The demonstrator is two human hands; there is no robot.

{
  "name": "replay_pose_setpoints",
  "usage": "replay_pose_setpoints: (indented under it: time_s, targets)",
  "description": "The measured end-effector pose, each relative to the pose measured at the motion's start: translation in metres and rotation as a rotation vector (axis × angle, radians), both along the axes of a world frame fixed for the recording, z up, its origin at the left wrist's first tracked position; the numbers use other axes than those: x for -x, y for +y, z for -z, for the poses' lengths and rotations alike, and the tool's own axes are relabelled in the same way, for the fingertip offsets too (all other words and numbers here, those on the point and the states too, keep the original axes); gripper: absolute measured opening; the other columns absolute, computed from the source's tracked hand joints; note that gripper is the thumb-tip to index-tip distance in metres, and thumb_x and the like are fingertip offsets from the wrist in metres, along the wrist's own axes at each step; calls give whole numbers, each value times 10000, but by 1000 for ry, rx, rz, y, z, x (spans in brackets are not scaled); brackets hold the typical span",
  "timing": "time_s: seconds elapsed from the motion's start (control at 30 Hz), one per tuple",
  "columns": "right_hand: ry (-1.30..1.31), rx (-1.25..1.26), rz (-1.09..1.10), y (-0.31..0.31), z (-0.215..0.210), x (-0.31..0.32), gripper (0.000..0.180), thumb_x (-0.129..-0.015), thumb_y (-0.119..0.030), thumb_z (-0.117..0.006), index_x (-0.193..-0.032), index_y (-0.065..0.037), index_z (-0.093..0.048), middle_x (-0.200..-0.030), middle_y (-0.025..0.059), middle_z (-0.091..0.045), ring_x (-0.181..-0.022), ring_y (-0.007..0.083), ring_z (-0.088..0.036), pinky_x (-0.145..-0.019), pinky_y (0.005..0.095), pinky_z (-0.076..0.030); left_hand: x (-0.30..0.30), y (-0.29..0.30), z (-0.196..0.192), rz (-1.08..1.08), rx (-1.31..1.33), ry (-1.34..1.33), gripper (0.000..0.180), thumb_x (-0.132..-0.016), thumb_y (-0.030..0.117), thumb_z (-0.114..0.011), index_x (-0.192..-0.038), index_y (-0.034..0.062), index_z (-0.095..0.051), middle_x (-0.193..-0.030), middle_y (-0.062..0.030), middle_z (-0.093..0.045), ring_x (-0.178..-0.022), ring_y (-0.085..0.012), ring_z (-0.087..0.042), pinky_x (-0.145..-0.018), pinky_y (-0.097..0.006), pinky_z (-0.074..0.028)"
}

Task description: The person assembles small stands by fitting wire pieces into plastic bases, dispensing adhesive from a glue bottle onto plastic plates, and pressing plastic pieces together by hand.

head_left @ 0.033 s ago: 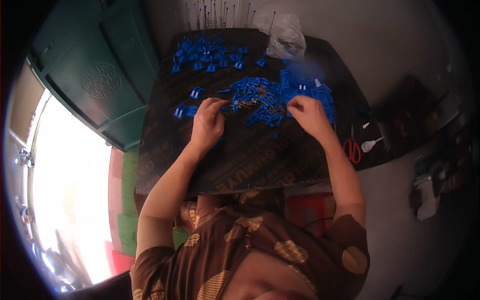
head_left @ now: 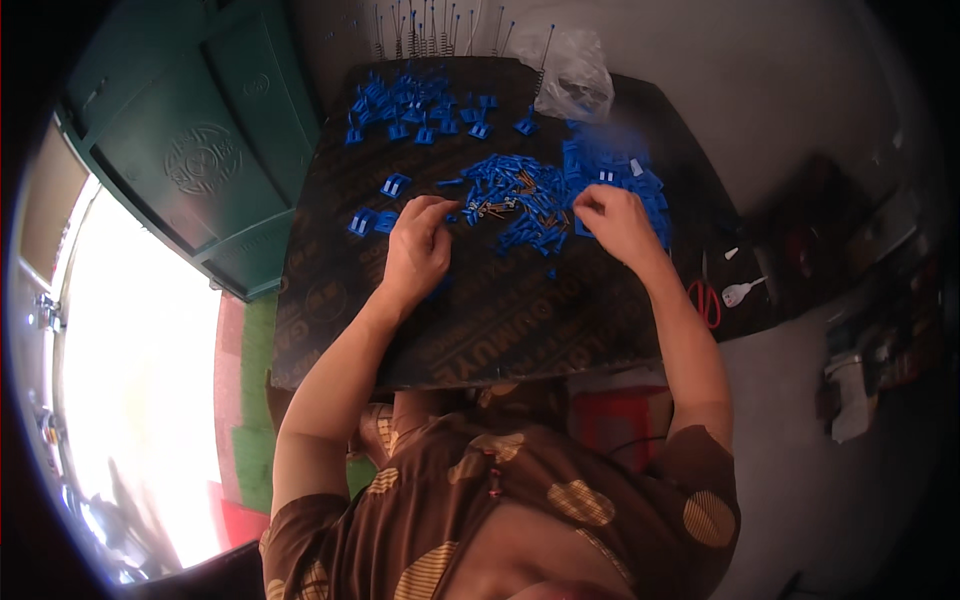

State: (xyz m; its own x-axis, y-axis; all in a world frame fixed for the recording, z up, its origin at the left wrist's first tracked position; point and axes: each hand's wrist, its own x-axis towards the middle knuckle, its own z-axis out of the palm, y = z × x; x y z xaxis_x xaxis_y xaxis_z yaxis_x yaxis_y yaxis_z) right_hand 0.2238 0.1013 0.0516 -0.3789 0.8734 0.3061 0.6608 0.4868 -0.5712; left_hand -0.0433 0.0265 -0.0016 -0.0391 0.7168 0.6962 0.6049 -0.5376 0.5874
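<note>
My left hand [head_left: 419, 245] is above the dark table, left of a pile of small blue plastic wall plugs [head_left: 520, 185]. Its thumb and fingers are drawn together; a tiny blue piece [head_left: 451, 218] shows beside the fingertips, and I cannot tell whether it is held. Brass-coloured and silvery screws [head_left: 497, 209] lie among the plugs. At the pile's right side my right hand [head_left: 614, 222] is closed in a pinch, and whatever is in it is too small to make out. Beyond and partly beneath it spreads a heap of flat blue plastic parts [head_left: 640, 185].
Blue clip-like pieces [head_left: 373, 221] lie left of my left hand. Farther back are a heap of blue parts [head_left: 400, 100], upright springy rods [head_left: 432, 35] and a clear plastic bag [head_left: 577, 85]. Red-handled scissors [head_left: 705, 303] and a white plug [head_left: 738, 293] are at the right edge.
My right hand has shifted very slightly away from me, still pinched. My left hand and the piles look the same.
</note>
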Motion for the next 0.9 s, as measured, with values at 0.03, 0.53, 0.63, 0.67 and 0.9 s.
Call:
replay_pose_setpoints:
  time_s: [0.03,0.53,0.63,0.67,0.9]
  targets:
    - [-10,-2,-5,16,0,4,146,-784,-97,-636,-874,17,-655,-782,131,-669,-729,208,-652,-660,300,-490,0,1,1,-5,-2,-10,275,-751,-89,-502,-986,-25,-630,-972,-170,-603,-897,-335,-590,-749,-366,-484]
    - [-114,-27,-47,156,38,41,151,-693,-103,-654,-817,-37,-709,-817,150,-685,-813,292,-660,-731,362,-516,6,2,5,-42,-55,80,254,-705,-77,-538,-940,-31,-622,-925,-161,-594,-879,-342,-566,-749,-400,-484]
    - [-141,-43,-85,166,41,48,148,-687,-100,-657,-812,-40,-709,-819,148,-685,-802,290,-663,-728,361,-519,6,3,6,-32,-42,79,254,-705,-74,-542,-940,-25,-624,-924,-157,-594,-877,-338,-567,-748,-402,-486]
    - [-172,-49,-83,169,42,50,145,-682,-102,-662,-805,-43,-710,-818,147,-686,-800,291,-663,-727,363,-520,6,3,6,-34,-42,77,254,-705,-74,-542,-940,-25,-624,-924,-157,-594,-877,-338,-567,-748,-402,-486]
    - [-258,-42,-70,178,49,63,156,-627,-81,-705,-775,-33,-696,-814,164,-681,-813,305,-664,-742,378,-524,8,2,5,-22,-47,96,250,-700,-73,-549,-934,-21,-619,-915,-151,-593,-867,-335,-567,-738,-398,-487]
